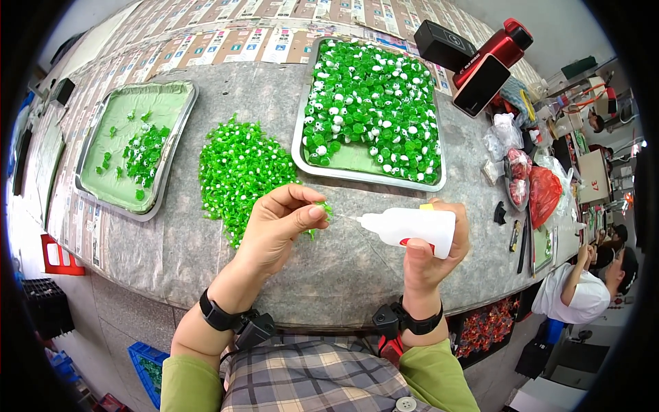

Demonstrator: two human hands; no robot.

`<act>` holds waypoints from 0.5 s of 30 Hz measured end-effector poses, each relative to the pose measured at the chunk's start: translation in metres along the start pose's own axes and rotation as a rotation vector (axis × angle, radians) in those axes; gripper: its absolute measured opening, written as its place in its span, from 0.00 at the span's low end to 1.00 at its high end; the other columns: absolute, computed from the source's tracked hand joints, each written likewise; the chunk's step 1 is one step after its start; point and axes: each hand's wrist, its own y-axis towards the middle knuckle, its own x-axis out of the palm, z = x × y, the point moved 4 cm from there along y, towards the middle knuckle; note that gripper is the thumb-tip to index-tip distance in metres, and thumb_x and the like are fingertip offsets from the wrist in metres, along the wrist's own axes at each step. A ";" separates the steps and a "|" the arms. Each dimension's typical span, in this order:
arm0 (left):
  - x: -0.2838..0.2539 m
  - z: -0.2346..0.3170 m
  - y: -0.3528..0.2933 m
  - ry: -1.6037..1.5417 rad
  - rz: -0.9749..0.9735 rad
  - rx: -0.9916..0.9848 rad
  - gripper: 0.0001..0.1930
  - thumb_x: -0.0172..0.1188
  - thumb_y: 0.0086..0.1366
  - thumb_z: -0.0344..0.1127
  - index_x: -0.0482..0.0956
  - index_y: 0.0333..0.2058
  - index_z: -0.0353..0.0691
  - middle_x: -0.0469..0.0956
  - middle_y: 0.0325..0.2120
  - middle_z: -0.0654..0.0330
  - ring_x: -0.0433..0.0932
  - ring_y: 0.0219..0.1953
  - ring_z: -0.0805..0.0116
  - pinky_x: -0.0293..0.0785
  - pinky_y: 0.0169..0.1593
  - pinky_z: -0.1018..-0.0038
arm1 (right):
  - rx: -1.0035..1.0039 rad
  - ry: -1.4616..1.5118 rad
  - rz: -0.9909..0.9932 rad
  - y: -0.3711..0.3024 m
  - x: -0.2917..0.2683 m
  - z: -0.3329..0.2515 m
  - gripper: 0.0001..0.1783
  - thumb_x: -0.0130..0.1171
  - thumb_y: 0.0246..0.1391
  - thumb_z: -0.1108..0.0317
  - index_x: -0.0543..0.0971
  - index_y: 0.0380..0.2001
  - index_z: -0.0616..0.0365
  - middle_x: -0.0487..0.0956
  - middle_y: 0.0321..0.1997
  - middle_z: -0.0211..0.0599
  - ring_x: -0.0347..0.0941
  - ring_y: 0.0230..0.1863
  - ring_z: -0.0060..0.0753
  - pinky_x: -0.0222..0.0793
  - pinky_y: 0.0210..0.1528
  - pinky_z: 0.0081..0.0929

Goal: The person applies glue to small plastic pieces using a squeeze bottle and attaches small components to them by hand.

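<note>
Between thumb and fingertips, my left hand (285, 220) pinches a small green plastic piece (325, 207). My right hand (439, 250) is wrapped round a white squeeze bottle (405, 229), tipped on its side with its thin nozzle pointing left, close to the green piece. Whether the nozzle touches the piece I cannot tell. Just beyond my left hand lies a loose heap of small green and white pieces (244, 168). Behind the bottle, a large metal tray (300, 130) holds many round green and white pieces. At the left, another tray (103, 141) with a green lining carries a small cluster of pieces.
A phone (482, 86) leans against a red bottle (500, 49) beside a black box (443, 42) at the back right. Plastic bags, one of them red (546, 196), crowd the right edge. A person in white (573, 292) sits farther right. A blue crate (147, 367) stands low at left.
</note>
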 end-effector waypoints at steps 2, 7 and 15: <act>0.000 0.000 0.000 0.002 -0.002 0.002 0.08 0.57 0.51 0.28 0.72 0.32 0.36 0.73 0.24 0.62 0.72 0.27 0.76 0.70 0.34 0.80 | -0.029 -0.053 -0.005 0.000 0.000 0.000 0.25 0.65 0.33 0.52 0.68 0.26 0.61 0.68 0.25 0.31 0.64 0.24 0.21 0.59 0.26 0.15; 0.002 0.001 0.001 -0.014 0.007 0.004 0.07 0.57 0.52 0.28 0.72 0.31 0.37 0.73 0.24 0.63 0.72 0.27 0.76 0.71 0.34 0.79 | 0.145 0.116 0.130 0.014 -0.018 0.006 0.23 0.56 0.43 0.57 0.63 0.36 0.64 0.70 0.31 0.38 0.69 0.27 0.25 0.66 0.24 0.19; -0.005 0.003 -0.001 -0.039 0.047 0.007 0.07 0.56 0.52 0.30 0.72 0.31 0.38 0.73 0.25 0.65 0.72 0.27 0.78 0.72 0.35 0.78 | 0.424 -0.151 0.136 0.045 -0.104 0.083 0.17 0.53 0.45 0.75 0.64 0.40 0.65 0.71 0.36 0.36 0.68 0.37 0.22 0.65 0.40 0.18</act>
